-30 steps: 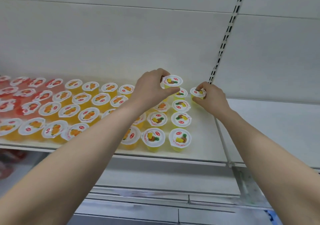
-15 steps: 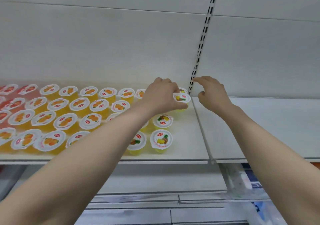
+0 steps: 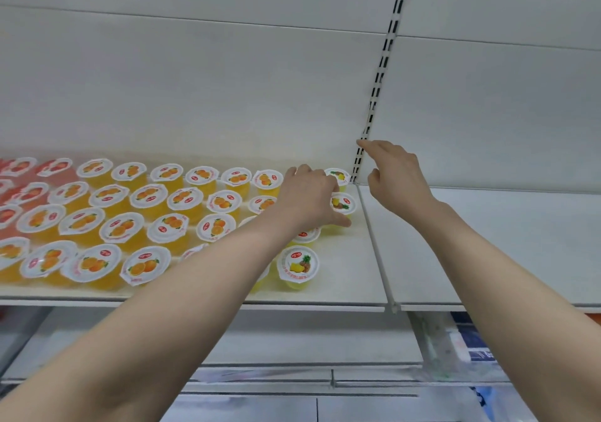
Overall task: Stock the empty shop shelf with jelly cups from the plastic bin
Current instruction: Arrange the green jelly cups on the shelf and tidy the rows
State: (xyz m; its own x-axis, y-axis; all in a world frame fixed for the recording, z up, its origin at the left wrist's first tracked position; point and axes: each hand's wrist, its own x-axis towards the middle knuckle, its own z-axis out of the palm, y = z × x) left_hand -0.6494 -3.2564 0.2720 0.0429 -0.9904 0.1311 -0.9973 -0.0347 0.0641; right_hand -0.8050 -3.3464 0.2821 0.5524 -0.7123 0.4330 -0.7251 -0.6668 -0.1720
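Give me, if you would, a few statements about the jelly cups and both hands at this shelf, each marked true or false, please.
1. The right hand holds a jelly cup. False: it holds nothing and is raised beside the slotted upright.
2. The pineapple cups stand to the right of the orange cups. True.
3. The red cups stand furthest right. False: they are furthest left.
4. The left hand reaches in among the pineapple cups. True.
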